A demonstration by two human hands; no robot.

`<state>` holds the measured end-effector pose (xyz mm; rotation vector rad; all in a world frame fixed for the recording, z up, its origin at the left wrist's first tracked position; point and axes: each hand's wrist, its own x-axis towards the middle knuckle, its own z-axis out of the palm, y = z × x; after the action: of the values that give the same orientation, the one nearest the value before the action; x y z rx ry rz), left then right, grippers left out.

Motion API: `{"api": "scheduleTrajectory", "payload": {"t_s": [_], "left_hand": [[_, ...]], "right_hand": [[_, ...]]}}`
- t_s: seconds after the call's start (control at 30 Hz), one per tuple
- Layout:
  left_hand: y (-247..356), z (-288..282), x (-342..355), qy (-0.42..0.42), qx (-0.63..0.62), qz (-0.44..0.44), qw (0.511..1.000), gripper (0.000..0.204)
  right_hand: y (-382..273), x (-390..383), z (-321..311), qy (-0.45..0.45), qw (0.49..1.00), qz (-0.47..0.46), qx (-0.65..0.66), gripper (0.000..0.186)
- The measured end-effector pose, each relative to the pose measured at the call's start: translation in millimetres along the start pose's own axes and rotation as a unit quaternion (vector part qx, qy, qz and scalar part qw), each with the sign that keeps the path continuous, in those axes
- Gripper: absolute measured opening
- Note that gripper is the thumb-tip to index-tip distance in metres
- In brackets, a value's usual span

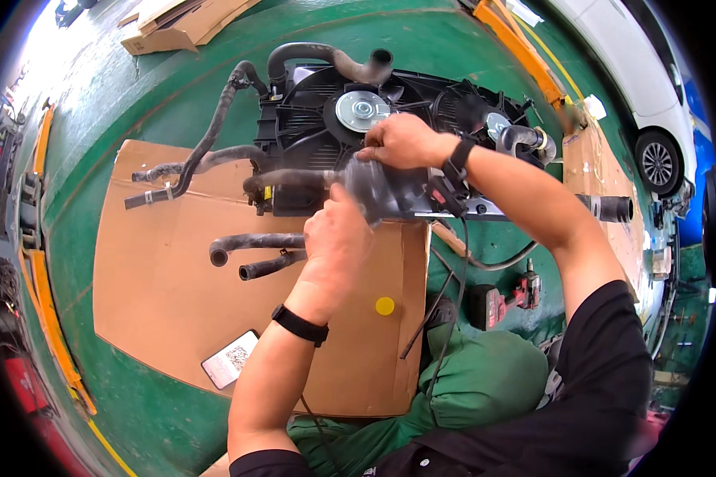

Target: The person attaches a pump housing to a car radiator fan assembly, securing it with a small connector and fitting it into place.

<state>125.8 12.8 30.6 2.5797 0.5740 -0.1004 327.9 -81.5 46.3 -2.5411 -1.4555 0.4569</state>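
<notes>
A black radiator fan assembly [294,131] lies ahead of me, with a silver fan motor [361,110] in its round shroud. My right hand [406,141] reaches over it, its fingers pinched on the upper edge of a see-through plastic bag [364,184], which is smeared by motion. Just below and left of the bag, my left hand [336,238] is closed, its fingertips at the bag's lower left side. What those fingers grip is hidden and blurred. A worn rubber hose [290,178] runs from the assembly's left side toward the bag.
Flattened cardboard [167,294] lies under the assembly's near side, bearing loose hoses [258,242], a phone [231,359] and a yellow disc [385,306]. A red cordless impact wrench [509,300] rests on the green floor near my knee. Orange lift arms [525,52] flank the area; a white car [624,60] stands far right.
</notes>
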Motion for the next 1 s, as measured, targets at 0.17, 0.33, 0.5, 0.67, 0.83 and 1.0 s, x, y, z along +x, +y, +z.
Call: {"api": "scheduleTrajectory", "payload": {"t_s": [0.17, 0.33, 0.5, 0.67, 0.83, 1.0], "left_hand": [[-0.9, 4.2, 1.7, 0.029, -0.011, 0.016, 0.999, 0.040], [-0.9, 4.6, 1.1, 0.033, -0.010, 0.012, 0.999, 0.037], [3.7, -4.0, 0.9, -0.022, 0.001, -0.001, 1.000, 0.030], [6.5, -6.5, 0.4, -0.030, -0.002, -0.005, 1.000, 0.029], [-4.1, 9.8, 2.5, 0.035, -0.017, 0.017, 0.999, 0.037], [-4.1, 6.6, 1.8, 0.037, -0.023, 0.025, 0.999, 0.037]], "right_hand": [[-6.3, -10.7, 5.7, 0.030, 0.995, 0.079, 0.055, 0.038], [-3.7, -9.3, -3.5, 0.018, 0.997, 0.034, 0.062, 0.032], [-6.7, 7.0, -16.8, -0.038, 0.998, -0.033, -0.023, 0.031], [-3.7, 16.2, -16.3, -0.098, 0.990, -0.062, -0.076, 0.031], [-6.0, 1.2, -4.8, -0.100, 0.987, 0.103, 0.071, 0.045], [-4.2, -9.8, 5.9, 0.043, 0.988, 0.106, 0.107, 0.040]]}}
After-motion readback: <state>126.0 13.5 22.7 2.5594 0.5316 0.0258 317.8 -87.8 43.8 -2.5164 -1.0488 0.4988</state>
